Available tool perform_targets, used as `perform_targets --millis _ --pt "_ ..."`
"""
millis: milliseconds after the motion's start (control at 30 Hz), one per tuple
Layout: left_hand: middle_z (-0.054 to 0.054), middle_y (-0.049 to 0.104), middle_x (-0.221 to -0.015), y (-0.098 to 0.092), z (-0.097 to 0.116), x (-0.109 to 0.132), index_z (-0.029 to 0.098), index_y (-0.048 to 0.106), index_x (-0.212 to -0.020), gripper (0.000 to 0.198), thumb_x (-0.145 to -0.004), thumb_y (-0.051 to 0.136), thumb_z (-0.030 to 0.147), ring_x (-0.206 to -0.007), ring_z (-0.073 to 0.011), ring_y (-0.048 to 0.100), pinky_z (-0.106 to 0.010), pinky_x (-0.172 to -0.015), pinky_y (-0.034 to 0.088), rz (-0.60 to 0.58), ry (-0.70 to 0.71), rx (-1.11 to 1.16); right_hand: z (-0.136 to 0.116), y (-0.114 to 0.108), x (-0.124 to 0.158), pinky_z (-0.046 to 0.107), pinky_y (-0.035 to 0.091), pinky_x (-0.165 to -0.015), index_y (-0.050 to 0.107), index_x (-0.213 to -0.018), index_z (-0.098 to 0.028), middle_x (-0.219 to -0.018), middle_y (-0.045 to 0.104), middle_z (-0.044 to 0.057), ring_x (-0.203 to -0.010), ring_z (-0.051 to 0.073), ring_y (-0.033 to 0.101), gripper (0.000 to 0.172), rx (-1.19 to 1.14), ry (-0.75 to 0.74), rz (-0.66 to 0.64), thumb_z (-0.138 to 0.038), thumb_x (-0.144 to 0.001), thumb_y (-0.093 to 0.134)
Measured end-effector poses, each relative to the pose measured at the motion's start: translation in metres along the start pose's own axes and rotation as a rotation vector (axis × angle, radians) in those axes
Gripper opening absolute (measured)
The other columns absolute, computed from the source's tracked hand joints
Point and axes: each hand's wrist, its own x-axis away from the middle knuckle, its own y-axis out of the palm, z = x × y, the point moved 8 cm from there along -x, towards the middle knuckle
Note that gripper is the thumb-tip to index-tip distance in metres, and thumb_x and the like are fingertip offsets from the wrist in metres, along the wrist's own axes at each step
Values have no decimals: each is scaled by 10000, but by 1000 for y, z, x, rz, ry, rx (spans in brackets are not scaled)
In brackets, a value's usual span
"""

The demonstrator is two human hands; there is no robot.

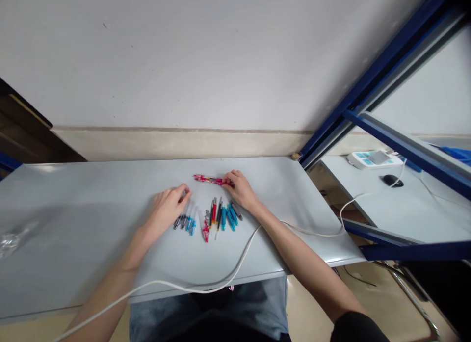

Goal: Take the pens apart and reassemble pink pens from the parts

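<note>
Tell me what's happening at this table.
A person is handling pen parts bare-handed. The right hand touches the right-hand end of some red pens lying toward the back of the table. The left hand is beside clear parts with dark and blue ends; contact is unclear. Refills and blue pen parts lie in front, roughly lined up.

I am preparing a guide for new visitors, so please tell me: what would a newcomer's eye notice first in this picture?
Probably the bright red pens at the right grip, toward the far side of the table. Nearer the person, blue, red and black pen parts lie in a row. Then the white cable curves across the table's front edge.
</note>
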Motion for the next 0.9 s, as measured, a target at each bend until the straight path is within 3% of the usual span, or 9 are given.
perform_targets --millis 67,167,300,367,500,600,700,800,900 --pt "11 691 -733 -4 8 -12 269 637 -992 229 -1022 438 379 -662 -196 633 -283 -571 323 55 5 11 1 1 -1 341 427 -848 694 -1008 -178 -923 596 69 -922 230 513 108 -37 -1 9 -159 -943 610" --pt "-61 706 -1049 -12 35 -29 232 631 -1110 244 -1028 416 311 -938 -223 654 -309 -766 451 154 195 57 0 -2 0 360 422 -877 727 -972 -171 -910 614 73 -917 231 518 118 -61 -14 42 -170 -948 611" --pt "-151 579 -1336 -8 62 -36 175 544 -1333 347 -1008 459 265 -1226 -292 540 -420 -1017 419 222 403 -34 -9 -14 2 367 425 -906 733 -940 -180 -927 634 75 -944 230 539 138 -150 -21 139 -213 -961 601" --pt "-147 600 -1301 -3 66 -34 182 564 -1316 329 -1012 462 254 -1222 -299 529 -440 -1025 409 232 448 -67 -15 -16 2 353 440 -877 733 -935 -189 -922 639 67 -924 221 557 137 -245 2 141 -257 -958 616" --pt "-110 692 -1056 4 61 -29 203 653 -1158 280 -1036 402 222 -1042 -279 593 -418 -887 441 235 457 -87 -25 -21 1 309 443 -771 717 -966 -197 -913 652 49 -820 188 569 203 -373 41 29 -360 -968 596" --pt "-104 714 -1032 -1 51 -28 198 667 -1133 291 -1048 393 245 -989 -258 627 -391 -843 456 276 399 -25 -12 -46 8 303 431 -764 632 -1129 -213 -937 665 48 -839 193 582 251 -265 114 55 -396 -999 517" --pt "-97 729 -1060 -5 42 -28 203 674 -1122 297 -1055 395 278 -978 -241 653 -365 -826 474 296 333 33 15 -72 32 313 407 -702 559 -1186 -208 -817 632 31 -713 196 550 274 -3 293 72 -390 -990 503" --pt "-80 739 -1070 -7 39 -28 209 675 -1111 288 -1059 405 297 -958 -227 669 -340 -796 478 305 296 42 28 -67 62 311 395 -670 576 -1176 -200 -801 636 35 -698 208 564 277 139 381 -104 -388 -980 520" --pt "-63 742 -1064 -6 40 -26 214 671 -1105 277 -1061 415 312 -944 -220 676 -326 -775 473 309 296 43 13 -49 78 317 424 -725 594 -1244 -193 -867 683 59 -776 220 620 304 116 308 -190 -340 -988 523"
